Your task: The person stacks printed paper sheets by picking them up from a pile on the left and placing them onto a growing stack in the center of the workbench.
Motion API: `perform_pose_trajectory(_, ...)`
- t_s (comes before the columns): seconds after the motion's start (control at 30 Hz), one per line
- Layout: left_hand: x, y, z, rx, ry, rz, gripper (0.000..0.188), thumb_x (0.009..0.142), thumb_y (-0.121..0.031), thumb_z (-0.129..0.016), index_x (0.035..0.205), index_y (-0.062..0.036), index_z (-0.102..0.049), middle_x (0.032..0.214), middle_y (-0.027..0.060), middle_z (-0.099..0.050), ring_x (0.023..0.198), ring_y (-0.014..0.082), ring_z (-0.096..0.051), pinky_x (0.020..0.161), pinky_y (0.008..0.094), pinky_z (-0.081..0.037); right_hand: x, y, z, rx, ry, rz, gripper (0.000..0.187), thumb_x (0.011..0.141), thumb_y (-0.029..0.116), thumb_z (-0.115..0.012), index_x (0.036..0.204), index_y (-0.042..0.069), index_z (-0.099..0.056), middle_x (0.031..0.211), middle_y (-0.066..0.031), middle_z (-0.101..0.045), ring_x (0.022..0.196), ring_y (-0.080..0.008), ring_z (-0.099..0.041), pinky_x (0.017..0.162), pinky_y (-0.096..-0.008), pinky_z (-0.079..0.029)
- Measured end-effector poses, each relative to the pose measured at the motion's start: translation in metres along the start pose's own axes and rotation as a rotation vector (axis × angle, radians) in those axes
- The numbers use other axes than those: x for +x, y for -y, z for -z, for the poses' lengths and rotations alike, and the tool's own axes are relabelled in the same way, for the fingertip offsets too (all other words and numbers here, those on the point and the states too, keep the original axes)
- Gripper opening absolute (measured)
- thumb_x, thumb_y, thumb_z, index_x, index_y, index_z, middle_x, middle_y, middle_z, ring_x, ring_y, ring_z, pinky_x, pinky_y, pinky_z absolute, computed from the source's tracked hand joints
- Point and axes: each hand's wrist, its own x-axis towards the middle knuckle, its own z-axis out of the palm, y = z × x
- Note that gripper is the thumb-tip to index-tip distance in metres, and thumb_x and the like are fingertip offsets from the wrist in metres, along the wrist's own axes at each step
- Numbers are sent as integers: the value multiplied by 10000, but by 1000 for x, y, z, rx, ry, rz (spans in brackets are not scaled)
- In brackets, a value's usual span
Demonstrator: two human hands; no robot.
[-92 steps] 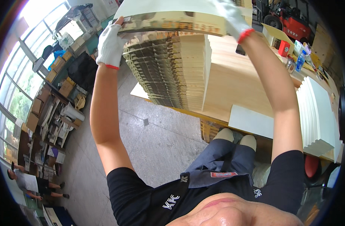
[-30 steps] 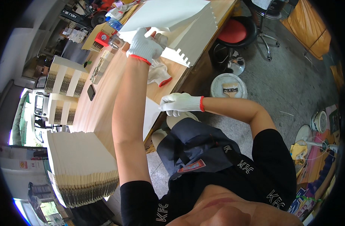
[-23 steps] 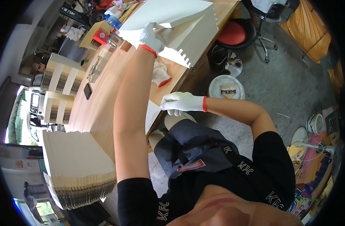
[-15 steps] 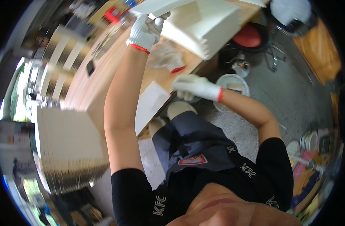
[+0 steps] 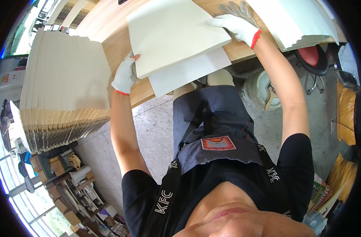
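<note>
A thick cream-white block of paper [image 5: 172, 35] lies tilted across the near side of the wooden table, partly over a loose white sheet [image 5: 192, 69]. My left hand [image 5: 124, 76], in a white knit glove with a red cuff, grips the block's left edge; its thumb tip is bare. At the right edge my right hand [image 5: 237, 28], gloved the same way, holds the block with its fingers reaching onto the top. The undersides of both grips are hidden. Just beyond the right hand rests a loose greyish glove [image 5: 243, 11].
To my left rises a tall stack of paper blocks [image 5: 66, 71]. Another white paper stack [image 5: 295, 19] sits at the table's right. Beneath that side stand a white bucket [image 5: 257, 89] and a red-seated stool [image 5: 308, 56]. Crowded shelves [image 5: 78, 189] are at lower left.
My left hand, earlier stretched far forward on white paper, has come nearer and left with the block. My right hand has risen from the table edge to hold it. The view has turned.
</note>
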Motion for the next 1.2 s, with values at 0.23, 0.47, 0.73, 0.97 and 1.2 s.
perform_pose_trajectory(0.23, 20, 32, 26, -65, 75, -71, 478, 975, -104, -515, 1427, 19, -417, 1288, 143, -599, 1095, 234, -651, 873, 351, -574, 12, 17, -13, -145, 314, -116, 696, 865, 567, -655, 1297, 23, -607, 1217, -120, -656, 1116, -244, -603, 969, -313, -441)
perform_pose_trajectory(0.47, -39, 43, 13, 1308, -441, -538, 640, 910, -383, -675, 1406, -34, -471, 1342, 198, -547, 1195, 358, -550, 957, 445, -486, -13, -4, -15, -569, -92, 154, 655, 883, 588, -614, 1321, 102, -574, 1249, -120, -651, 1119, -263, -634, 998, -373, -460)
perform_pose_trajectory(0.73, -65, 93, 13, 1227, -333, -814, 593, 708, -317, -839, 1145, 24, -630, 1405, 205, -517, 1301, 388, -451, 1101, 470, -348, -72, -18, -23, -911, -120, 409, 826, 771, 670, -697, 1336, 83, -564, 1467, -118, -479, 1383, -295, -407, 1158, -451, -291)
perform_pose_trajectory(0.97, -64, 95, 13, 1282, -342, -824, 524, 718, -335, -824, 1038, 34, -635, 1403, 206, -526, 1310, 379, -451, 1116, 484, -317, -70, -17, -28, -917, -104, 397, 864, 767, 701, -669, 1374, 100, -543, 1490, -121, -452, 1399, -296, -390, 1172, -448, -271)
perform_pose_trajectory(1.2, -62, 95, 14, 1301, -339, -827, 535, 709, -340, -828, 1043, 35, -640, 1410, 198, -526, 1315, 370, -452, 1121, 487, -311, -67, -19, -27, -950, -79, 421, 865, 787, 694, -649, 1395, 91, -528, 1486, -128, -459, 1410, -292, -379, 1177, -446, -259)
